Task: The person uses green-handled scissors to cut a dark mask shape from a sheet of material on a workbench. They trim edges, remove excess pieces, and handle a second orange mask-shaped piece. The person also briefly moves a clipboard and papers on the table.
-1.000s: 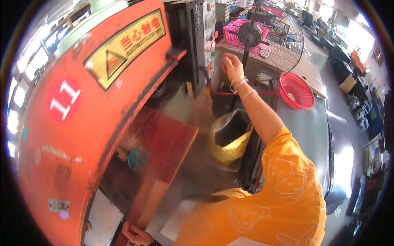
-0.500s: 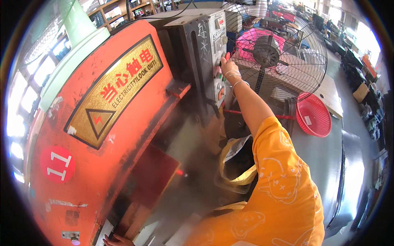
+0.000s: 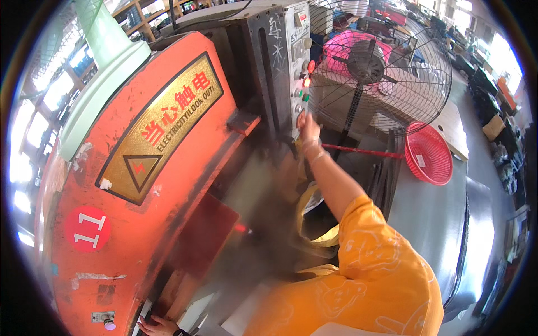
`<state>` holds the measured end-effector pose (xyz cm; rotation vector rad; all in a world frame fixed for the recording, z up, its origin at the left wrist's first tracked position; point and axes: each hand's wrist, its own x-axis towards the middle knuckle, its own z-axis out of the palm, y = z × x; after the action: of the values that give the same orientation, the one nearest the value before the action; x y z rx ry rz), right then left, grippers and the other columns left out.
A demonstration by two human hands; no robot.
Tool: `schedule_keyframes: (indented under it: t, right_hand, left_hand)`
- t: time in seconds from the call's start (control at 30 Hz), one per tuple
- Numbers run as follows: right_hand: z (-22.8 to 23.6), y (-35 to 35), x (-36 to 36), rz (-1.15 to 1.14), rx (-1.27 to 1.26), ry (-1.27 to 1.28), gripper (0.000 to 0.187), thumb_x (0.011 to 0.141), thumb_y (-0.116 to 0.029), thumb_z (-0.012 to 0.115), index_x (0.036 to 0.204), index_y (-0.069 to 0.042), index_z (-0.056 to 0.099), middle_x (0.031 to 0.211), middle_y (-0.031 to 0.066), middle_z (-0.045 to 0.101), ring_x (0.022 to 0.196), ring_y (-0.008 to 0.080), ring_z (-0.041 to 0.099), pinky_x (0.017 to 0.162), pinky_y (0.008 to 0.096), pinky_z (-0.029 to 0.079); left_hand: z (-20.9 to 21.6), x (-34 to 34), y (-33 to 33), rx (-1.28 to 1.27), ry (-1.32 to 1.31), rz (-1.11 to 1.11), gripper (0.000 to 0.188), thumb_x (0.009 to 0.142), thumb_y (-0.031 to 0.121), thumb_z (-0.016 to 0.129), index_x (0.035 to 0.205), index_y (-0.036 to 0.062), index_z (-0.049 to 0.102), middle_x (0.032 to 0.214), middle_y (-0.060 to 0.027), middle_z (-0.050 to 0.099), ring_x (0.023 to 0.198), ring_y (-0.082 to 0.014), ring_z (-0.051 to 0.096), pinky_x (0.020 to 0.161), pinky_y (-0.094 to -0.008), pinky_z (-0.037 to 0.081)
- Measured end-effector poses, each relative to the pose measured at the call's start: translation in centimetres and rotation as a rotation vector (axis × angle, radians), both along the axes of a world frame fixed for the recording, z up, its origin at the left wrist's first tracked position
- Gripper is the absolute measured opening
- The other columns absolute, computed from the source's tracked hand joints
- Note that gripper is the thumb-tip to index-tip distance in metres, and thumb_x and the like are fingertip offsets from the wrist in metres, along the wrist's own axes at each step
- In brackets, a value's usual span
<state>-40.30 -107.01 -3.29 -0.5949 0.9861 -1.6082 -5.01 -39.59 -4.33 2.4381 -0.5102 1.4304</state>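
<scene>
My right hand (image 3: 309, 130) reaches up to the lower end of a grey control panel (image 3: 292, 42). Its fingers are closed at a panel switch, which they mostly cover. Above them sit a red button (image 3: 311, 66), a lit orange lamp (image 3: 306, 82) and a green button (image 3: 305, 97). At the bottom left my left hand (image 3: 158, 326) has its fingers spread and holds nothing I can see. It lies at the lower edge of a large orange machine (image 3: 185, 143), near a light-coloured strip. A dark red block (image 3: 207, 235) shows under the machine.
A caged black fan (image 3: 367, 61) stands right of the panel. Beyond my right arm are a red plastic basket (image 3: 428, 154) and a grey worktop (image 3: 428, 224). A yellow-rimmed bag (image 3: 325, 238) hangs below the arm. Blur covers the middle of the view.
My right hand has moved down the panel from the red button to the switch near its lower end. The orange lamp now shows lit. More of my left hand is visible.
</scene>
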Motion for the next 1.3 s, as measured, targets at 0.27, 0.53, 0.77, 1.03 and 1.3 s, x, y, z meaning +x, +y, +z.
schedule_keyframes:
  t: [0.27,0.53,0.77,1.03,1.3]
  right_hand:
    - [-6.3,5.3,4.1,-0.001,0.608,-0.494,0.046,0.092,-0.04,0.049,0.098,0.004,0.062,0.082,0.0094,0.063,0.07,0.0148,0.058,0.062,0.034,0.048]
    - [-4.6,-2.3,-0.2,-0.112,-0.118,0.359,0.028,0.09,-0.026,0.057,0.083,0.0,0.063,0.072,0.0016,0.06,0.067,0.0097,0.051,0.065,0.0245,0.04]
    - [2.1,8.2,-1.4,0.086,-0.908,1.116,0.011,0.079,-0.008,0.059,0.088,-0.007,0.065,0.082,0.0085,0.063,0.077,0.0274,0.059,0.071,0.0388,0.048]
    - [-2.4,10.5,-5.9,0.088,-0.299,1.635,0.08,0.063,-0.012,0.072,0.135,-0.011,0.035,0.139,0.0137,0.033,0.13,0.0351,0.03,0.1,0.0514,0.031]
    - [-1.5,8.4,-3.5,1.241,-0.062,0.278,0.038,0.081,-0.001,0.054,0.119,-0.001,0.054,0.109,0.015,0.063,0.101,0.031,0.062,0.087,0.0391,0.048]
  left_hand:
    - [-1.4,1.4,1.7,0.017,0.012,-0.059,0.047,0.093,0.041,0.047,0.122,0.0043,0.053,0.127,-0.0193,0.048,0.12,-0.0363,0.042,0.1,-0.0481,0.032]
    - [-0.4,1.0,1.4,0.037,0.033,-0.14,0.05,0.091,0.044,0.049,0.117,0.0024,0.056,0.118,-0.0175,0.055,0.114,-0.0357,0.047,0.098,-0.0475,0.035]
    - [0.3,-0.4,0.8,-0.003,0.177,-0.099,0.036,0.09,0.028,0.054,0.116,0.003,0.056,0.122,-0.0171,0.051,0.116,-0.033,0.046,0.096,-0.0464,0.038]
    - [0.1,-0.3,0.7,-0.05,0.197,-0.133,0.034,0.087,0.021,0.054,0.115,0.0027,0.056,0.118,-0.0162,0.054,0.113,-0.0327,0.048,0.097,-0.0457,0.037]
    - [-0.3,0.5,1.0,-0.031,0.185,-0.145,0.031,0.085,0.016,0.056,0.114,0.0043,0.057,0.114,-0.0149,0.056,0.109,-0.0324,0.05,0.095,-0.0441,0.037]
